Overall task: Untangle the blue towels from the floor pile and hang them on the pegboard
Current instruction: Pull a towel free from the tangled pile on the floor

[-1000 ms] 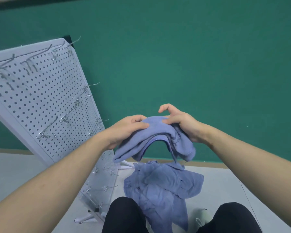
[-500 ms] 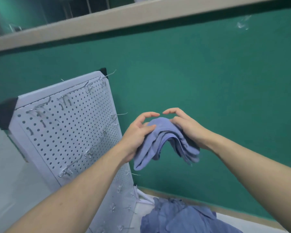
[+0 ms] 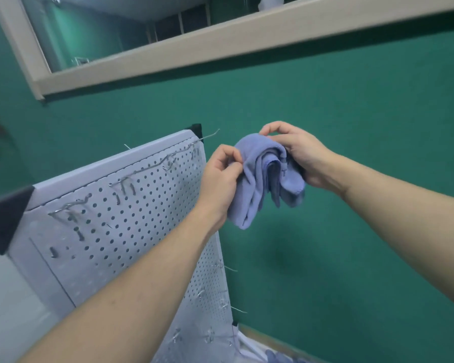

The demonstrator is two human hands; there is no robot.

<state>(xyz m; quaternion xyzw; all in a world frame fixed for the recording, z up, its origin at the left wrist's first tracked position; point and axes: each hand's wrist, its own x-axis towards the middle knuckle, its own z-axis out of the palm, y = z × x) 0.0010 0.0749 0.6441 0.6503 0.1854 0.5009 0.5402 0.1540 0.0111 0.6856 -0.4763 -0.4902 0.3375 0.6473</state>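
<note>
- Head view: we held a bunched blue towel [image 3: 262, 176] in the air before the green wall [image 3: 351, 106], just right of the white pegboard [image 3: 121, 221].
- Our left hand [image 3: 220, 176] pinched its left edge; our right hand [image 3: 296, 155] gripped the folds.
- Wire hooks [image 3: 168, 159] lined the pegboard's top edge.

Blue towel [image 3: 262, 176] bunched, aloft beside pegboard [image 3: 131, 216].

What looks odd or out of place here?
The blue towel is bunched in folds between both hands, left hand and right hand, not spread out. No towel hangs on the pegboard yet; its hooks look bare.
</note>
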